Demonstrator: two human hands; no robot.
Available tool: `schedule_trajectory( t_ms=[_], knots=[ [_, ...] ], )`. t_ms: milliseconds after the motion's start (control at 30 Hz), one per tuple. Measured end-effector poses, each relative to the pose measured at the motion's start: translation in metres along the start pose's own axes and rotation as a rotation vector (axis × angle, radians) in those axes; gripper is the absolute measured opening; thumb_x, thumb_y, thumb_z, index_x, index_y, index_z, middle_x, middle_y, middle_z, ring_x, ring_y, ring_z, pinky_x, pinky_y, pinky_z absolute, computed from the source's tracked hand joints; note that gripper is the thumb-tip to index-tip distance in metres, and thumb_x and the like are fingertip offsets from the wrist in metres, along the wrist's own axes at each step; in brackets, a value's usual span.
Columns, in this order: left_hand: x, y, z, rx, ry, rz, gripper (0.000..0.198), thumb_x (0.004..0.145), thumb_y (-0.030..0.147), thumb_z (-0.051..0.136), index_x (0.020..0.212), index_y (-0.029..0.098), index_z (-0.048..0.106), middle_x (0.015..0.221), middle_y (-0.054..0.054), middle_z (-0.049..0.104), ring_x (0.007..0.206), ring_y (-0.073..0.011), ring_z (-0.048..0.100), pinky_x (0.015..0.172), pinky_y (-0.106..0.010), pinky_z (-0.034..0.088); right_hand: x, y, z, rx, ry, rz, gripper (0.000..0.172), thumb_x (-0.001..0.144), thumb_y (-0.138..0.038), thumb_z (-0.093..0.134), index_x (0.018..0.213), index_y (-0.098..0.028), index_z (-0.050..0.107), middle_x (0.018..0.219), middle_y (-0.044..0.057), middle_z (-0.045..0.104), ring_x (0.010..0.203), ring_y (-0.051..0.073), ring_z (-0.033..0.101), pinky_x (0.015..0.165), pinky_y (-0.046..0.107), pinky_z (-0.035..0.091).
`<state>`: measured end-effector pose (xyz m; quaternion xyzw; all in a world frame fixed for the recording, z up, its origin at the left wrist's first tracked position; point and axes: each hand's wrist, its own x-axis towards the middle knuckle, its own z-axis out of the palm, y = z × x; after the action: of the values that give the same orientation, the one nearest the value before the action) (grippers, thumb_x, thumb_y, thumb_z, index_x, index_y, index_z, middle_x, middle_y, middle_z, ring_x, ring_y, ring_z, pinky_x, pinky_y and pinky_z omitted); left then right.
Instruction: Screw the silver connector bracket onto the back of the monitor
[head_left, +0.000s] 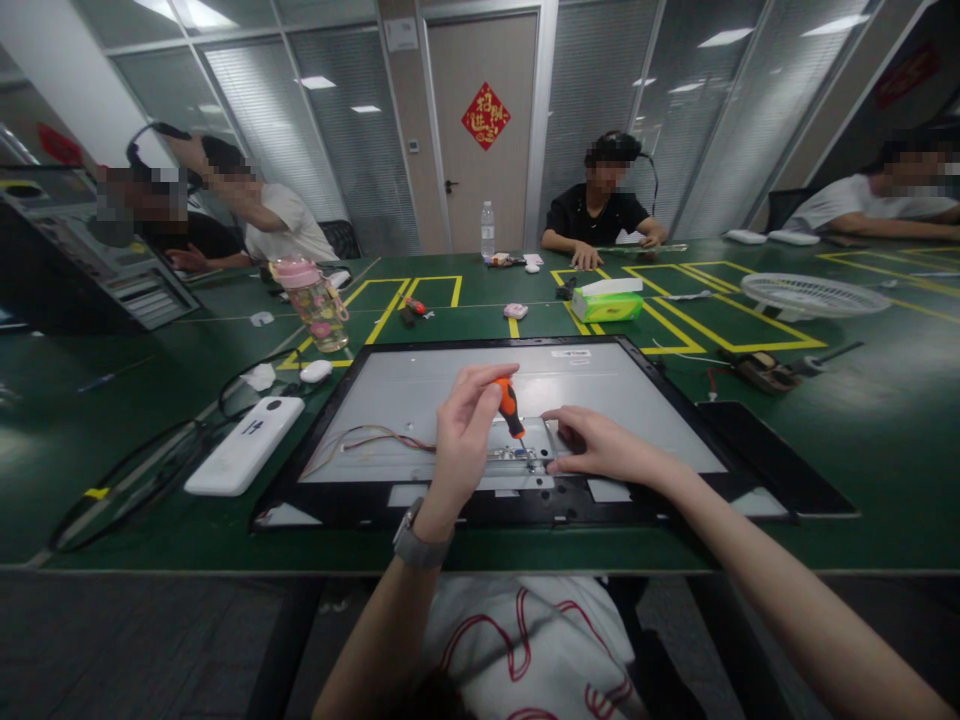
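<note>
My left hand (463,425), with a grey-strapped watch at the wrist, is closed around the top of an orange and black screwdriver (510,405). The screwdriver leans, its tip down at a small metal bracket (538,436) with a circuit board. My right hand (600,440) grips the bracket's right side with thumb and fingertips; some of its fingers are curled out of sight. Under both hands a large flat display panel (645,400) lies back side up, grey inside a black frame. Thin coloured wires (375,437) run left from the board.
Left of the panel are a white power bank (246,445), black cables (135,470) and a floral bottle (315,305). A black phone-like slab (780,460) touches the right side. Beyond are a green tissue pack (607,302) and a white fan grille (814,293). Several people sit around the table.
</note>
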<state>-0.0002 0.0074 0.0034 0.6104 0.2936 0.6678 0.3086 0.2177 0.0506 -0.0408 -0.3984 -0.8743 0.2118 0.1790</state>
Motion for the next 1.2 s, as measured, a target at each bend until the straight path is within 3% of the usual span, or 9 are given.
schedule_trajectory(
  t_ms=[100,267,433,633,800,1000,1200],
  knots=[
    [-0.0005,0.0003,0.0002,0.046,0.027,0.019,0.016,0.089,0.028,0.062,0.098,0.023,0.075,0.093,-0.004,0.061,0.085,-0.0141,0.059,0.076,-0.024,0.048,0.0001,-0.0001,0.0003,0.003,0.005,-0.004,0.060,0.075,-0.047,0.076,0.123,-0.016,0.058,0.083,0.004,0.059,0.076,0.021,0.056,0.069,0.032,0.044],
    [-0.0020,-0.0017,0.0002,-0.108,-0.005,-0.092,0.028,0.096,0.031,0.048,0.108,0.022,0.072,0.095,-0.006,0.068,0.092,-0.0173,0.064,0.086,-0.030,0.048,-0.0001,0.0001,0.0002,0.002,0.004,-0.010,0.059,0.075,-0.047,0.075,0.122,-0.015,0.058,0.082,0.003,0.058,0.075,0.021,0.055,0.068,0.031,0.044],
    [-0.0008,0.0011,0.0008,-0.008,0.041,0.005,0.017,0.088,0.033,0.063,0.091,0.022,0.076,0.088,-0.004,0.061,0.081,-0.0143,0.060,0.075,-0.026,0.049,-0.0002,0.0000,-0.0003,-0.006,0.000,-0.009,0.060,0.075,-0.047,0.075,0.122,-0.015,0.058,0.083,0.003,0.058,0.075,0.021,0.055,0.068,0.031,0.044],
    [-0.0022,-0.0016,0.0006,-0.130,-0.011,-0.100,0.029,0.096,0.035,0.049,0.106,0.020,0.072,0.094,-0.007,0.068,0.089,-0.0169,0.063,0.084,-0.030,0.049,-0.0003,0.0007,-0.0002,-0.013,-0.007,-0.008,0.060,0.076,-0.048,0.075,0.123,-0.015,0.057,0.083,0.003,0.057,0.076,0.021,0.055,0.069,0.031,0.044],
    [-0.0001,0.0008,0.0018,-0.010,0.025,0.021,0.017,0.088,0.034,0.063,0.088,0.022,0.075,0.088,-0.004,0.062,0.085,-0.0148,0.059,0.078,-0.026,0.048,-0.0003,-0.0001,-0.0006,-0.008,0.000,-0.008,0.059,0.076,-0.047,0.076,0.123,-0.016,0.057,0.082,0.003,0.058,0.076,0.021,0.055,0.069,0.031,0.044],
    [-0.0021,-0.0009,0.0016,-0.155,-0.021,-0.101,0.027,0.096,0.035,0.050,0.106,0.021,0.071,0.091,-0.006,0.067,0.086,-0.0160,0.063,0.077,-0.028,0.050,-0.0002,0.0023,0.0007,0.012,0.010,-0.017,0.059,0.075,-0.048,0.075,0.122,-0.017,0.058,0.083,0.003,0.058,0.076,0.021,0.055,0.070,0.032,0.044],
    [-0.0009,0.0015,0.0014,0.003,0.020,0.018,0.017,0.088,0.034,0.063,0.091,0.022,0.074,0.089,-0.004,0.060,0.081,-0.0142,0.058,0.072,-0.025,0.049,0.0000,0.0012,0.0004,-0.010,-0.008,-0.005,0.060,0.076,-0.047,0.075,0.124,-0.016,0.057,0.082,0.003,0.058,0.076,0.021,0.055,0.069,0.031,0.045]
  ],
)
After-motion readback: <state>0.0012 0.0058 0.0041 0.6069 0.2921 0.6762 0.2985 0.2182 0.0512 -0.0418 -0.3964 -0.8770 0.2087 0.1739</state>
